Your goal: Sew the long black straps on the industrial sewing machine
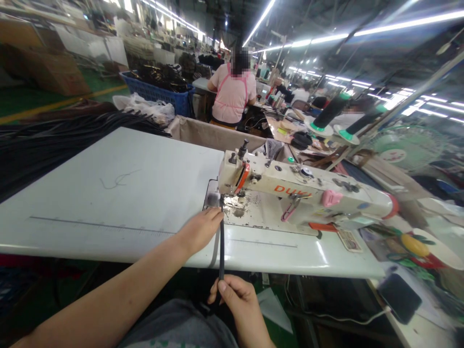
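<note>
A narrow black strap (222, 246) runs from under the needle area of a white sewing machine (268, 188) down over the table's front edge. My left hand (205, 227) lies on the table just in front of the needle, its fingers together at the strap's left side. Below the edge, my right hand (235, 295) pinches the strap between thumb and fingers. The strap's lower part falls toward my lap, against dark clothing.
The white tabletop (108, 203) bears loose thread and a printed ruler. Black strips (72, 137) are heaped at the left. A phone (399, 297) with a cable lies at the lower right. Thread cones (331, 113) stand behind the machine. A person (232, 96) sits ahead.
</note>
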`<state>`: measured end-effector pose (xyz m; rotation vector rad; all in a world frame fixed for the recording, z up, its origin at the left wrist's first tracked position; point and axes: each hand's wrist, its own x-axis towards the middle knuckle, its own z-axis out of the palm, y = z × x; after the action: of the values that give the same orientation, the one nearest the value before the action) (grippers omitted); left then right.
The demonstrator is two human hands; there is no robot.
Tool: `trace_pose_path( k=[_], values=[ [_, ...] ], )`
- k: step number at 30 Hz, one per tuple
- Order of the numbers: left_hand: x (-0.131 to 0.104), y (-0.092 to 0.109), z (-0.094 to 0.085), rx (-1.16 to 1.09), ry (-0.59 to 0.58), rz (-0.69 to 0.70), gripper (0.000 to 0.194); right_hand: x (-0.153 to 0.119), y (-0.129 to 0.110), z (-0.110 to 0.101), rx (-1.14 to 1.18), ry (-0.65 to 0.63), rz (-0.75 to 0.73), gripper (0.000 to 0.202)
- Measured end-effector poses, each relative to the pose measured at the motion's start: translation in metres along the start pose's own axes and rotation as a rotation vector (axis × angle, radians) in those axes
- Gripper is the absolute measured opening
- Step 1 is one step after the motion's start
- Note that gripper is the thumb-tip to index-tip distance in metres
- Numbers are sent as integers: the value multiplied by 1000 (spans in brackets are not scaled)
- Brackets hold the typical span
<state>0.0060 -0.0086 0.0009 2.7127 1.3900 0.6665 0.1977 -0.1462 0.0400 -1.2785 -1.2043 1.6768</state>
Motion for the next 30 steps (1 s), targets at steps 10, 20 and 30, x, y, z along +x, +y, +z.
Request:
trace_pose_path(
  k=[10,20,30],
  values=[
    [3,1,2,23,38,-38,30,2,12,-2,22,-23,-9,46],
    [0,1,-1,17,7,-4,28,5,19,-3,-71,-64,-104,38],
    [0,2,0,31,9,-12,25,6,7,4,105,-18,31,44]
  ],
)
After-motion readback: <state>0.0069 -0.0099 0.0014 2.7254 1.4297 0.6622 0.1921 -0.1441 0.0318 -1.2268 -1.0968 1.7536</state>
